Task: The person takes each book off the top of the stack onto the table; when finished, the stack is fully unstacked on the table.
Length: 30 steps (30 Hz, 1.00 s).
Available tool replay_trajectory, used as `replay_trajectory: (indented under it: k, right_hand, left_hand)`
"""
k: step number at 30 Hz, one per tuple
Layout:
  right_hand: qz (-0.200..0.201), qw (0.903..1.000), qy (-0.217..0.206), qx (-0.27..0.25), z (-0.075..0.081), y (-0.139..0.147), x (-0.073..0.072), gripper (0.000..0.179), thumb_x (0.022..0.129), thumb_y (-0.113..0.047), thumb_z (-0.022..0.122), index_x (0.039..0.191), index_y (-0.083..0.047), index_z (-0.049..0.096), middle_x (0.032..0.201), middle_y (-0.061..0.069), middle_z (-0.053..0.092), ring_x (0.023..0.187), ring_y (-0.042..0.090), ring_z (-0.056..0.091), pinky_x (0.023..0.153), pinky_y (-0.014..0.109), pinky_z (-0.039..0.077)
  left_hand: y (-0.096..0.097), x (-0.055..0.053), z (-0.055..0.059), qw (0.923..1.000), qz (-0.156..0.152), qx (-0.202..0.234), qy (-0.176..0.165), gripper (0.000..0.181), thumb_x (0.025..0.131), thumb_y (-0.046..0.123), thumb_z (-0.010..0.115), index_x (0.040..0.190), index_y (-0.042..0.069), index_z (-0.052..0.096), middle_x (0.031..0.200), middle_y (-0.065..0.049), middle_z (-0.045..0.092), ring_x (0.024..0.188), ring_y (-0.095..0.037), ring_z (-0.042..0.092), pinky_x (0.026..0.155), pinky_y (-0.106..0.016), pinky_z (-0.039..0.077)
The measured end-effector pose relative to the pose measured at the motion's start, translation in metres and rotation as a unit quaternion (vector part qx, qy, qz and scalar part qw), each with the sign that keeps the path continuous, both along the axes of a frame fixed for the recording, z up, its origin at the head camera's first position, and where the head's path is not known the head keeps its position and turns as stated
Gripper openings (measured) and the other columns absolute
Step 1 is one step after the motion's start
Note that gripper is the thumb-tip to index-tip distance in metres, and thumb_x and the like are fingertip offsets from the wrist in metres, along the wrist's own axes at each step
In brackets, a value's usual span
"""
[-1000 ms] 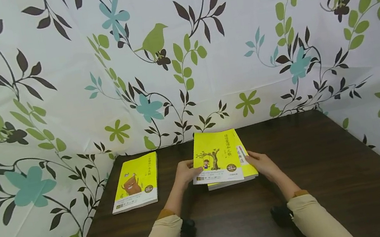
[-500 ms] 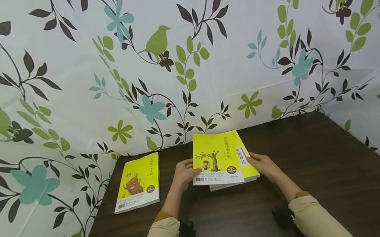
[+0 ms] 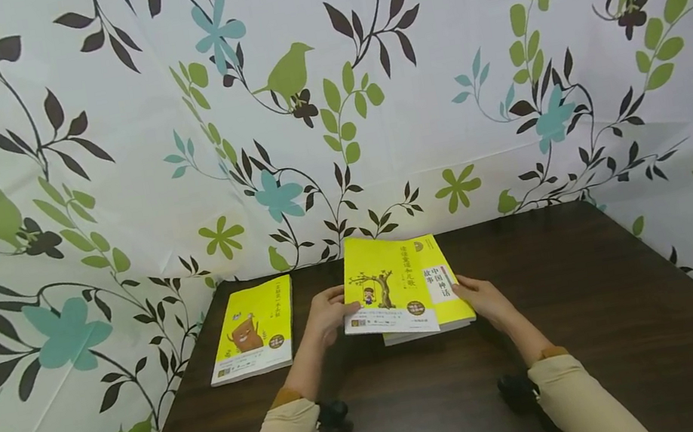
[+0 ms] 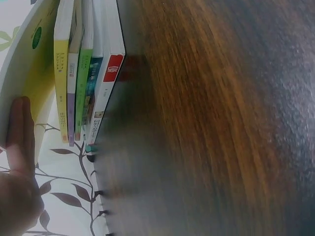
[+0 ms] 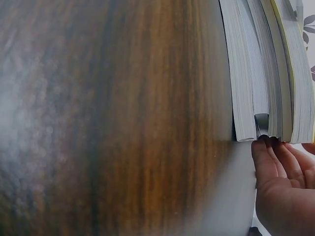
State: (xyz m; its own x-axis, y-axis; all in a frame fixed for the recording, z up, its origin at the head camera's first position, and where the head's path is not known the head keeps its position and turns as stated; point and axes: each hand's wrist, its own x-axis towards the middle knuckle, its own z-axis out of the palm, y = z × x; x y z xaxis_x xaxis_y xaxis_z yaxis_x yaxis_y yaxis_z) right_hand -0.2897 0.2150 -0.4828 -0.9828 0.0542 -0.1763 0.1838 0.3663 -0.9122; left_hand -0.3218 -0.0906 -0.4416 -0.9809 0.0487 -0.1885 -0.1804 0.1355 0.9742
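Note:
My left hand [image 3: 325, 317] grips the left edge of a yellow book with a tree-swing picture [image 3: 375, 287], thumb on its cover. In the left wrist view, the fingers [image 4: 22, 132] lie against its underside, and it stands apart from the books below. Beneath is a second yellow book [image 3: 455, 312] with a white title label, topping a stack of several books whose yellow, purple, green and white spines [image 4: 81, 93] show. My right hand [image 3: 484, 298] rests at the stack's right side; its fingertips touch the page edges [image 5: 273, 98] in the right wrist view.
Another yellow book [image 3: 252, 331] with a brown cartoon figure lies to the left on the dark wooden table [image 3: 581, 299]. A patterned cloth [image 3: 400, 123] with leaves and birds hangs behind the table's far edge.
My left hand has shifted slightly left with the tree-swing book, uncovering more of the title label on the book beneath. The right hand stays at the stack's right side.

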Motion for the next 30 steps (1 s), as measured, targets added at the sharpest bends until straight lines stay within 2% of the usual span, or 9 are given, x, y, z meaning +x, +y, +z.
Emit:
replay_trajectory:
  k: [5,11,16,23,30]
  right_hand:
    - [0.004,1.0000,0.002,0.000,-0.001,-0.001,0.000,0.063,0.103,-0.036,0.047,0.153,-0.003,0.029,0.127,0.020,0.061,0.084,0.015,0.061,0.088,0.032,0.045]
    - [-0.007,1.0000,-0.005,0.004,-0.002,-0.001,0.000,0.063,0.102,-0.037,0.048,0.153,-0.004,0.029,0.127,0.019,0.060,0.086,0.017,0.059,0.089,0.035,0.043]
    - [-0.004,1.0000,0.005,0.005,-0.003,0.001,-0.001,0.062,0.103,-0.036,0.047,0.153,-0.003,0.029,0.129,0.020,0.059,0.088,0.018,0.059,0.092,0.037,0.043]
    - [0.001,1.0000,0.001,0.004,-0.001,0.001,0.001,0.063,0.103,-0.036,0.046,0.153,-0.002,0.027,0.131,0.021,0.058,0.088,0.017,0.058,0.095,0.039,0.042]
    - [0.007,0.9999,0.009,0.003,-0.001,0.000,0.003,0.063,0.104,-0.036,0.046,0.153,-0.001,0.027,0.126,0.020,0.061,0.083,0.014,0.059,0.092,0.037,0.043]
  left_hand:
    - [-0.006,0.001,0.002,0.9998,-0.001,0.017,-0.008,0.061,0.083,-0.006,0.070,0.140,-0.003,0.047,0.126,-0.024,0.062,0.086,-0.024,0.069,0.072,-0.033,0.059]
    - [-0.015,0.002,0.006,0.9992,-0.004,0.040,-0.001,0.062,0.083,-0.008,0.069,0.141,-0.003,0.046,0.126,-0.025,0.062,0.087,-0.024,0.070,0.071,-0.032,0.059]
    - [-0.023,0.004,0.009,0.9992,0.003,0.039,-0.007,0.061,0.084,-0.006,0.069,0.141,0.001,0.047,0.127,-0.023,0.063,0.086,-0.023,0.070,0.070,-0.030,0.059]
    - [-0.034,0.007,0.004,0.9987,0.009,0.050,-0.010,0.059,0.086,-0.006,0.068,0.141,0.001,0.047,0.126,-0.025,0.062,0.085,-0.023,0.070,0.070,-0.031,0.060]
    - [-0.044,0.011,0.001,0.9978,0.008,0.065,-0.008,0.059,0.087,-0.006,0.067,0.142,0.000,0.045,0.126,-0.026,0.062,0.085,-0.023,0.070,0.071,-0.033,0.060]
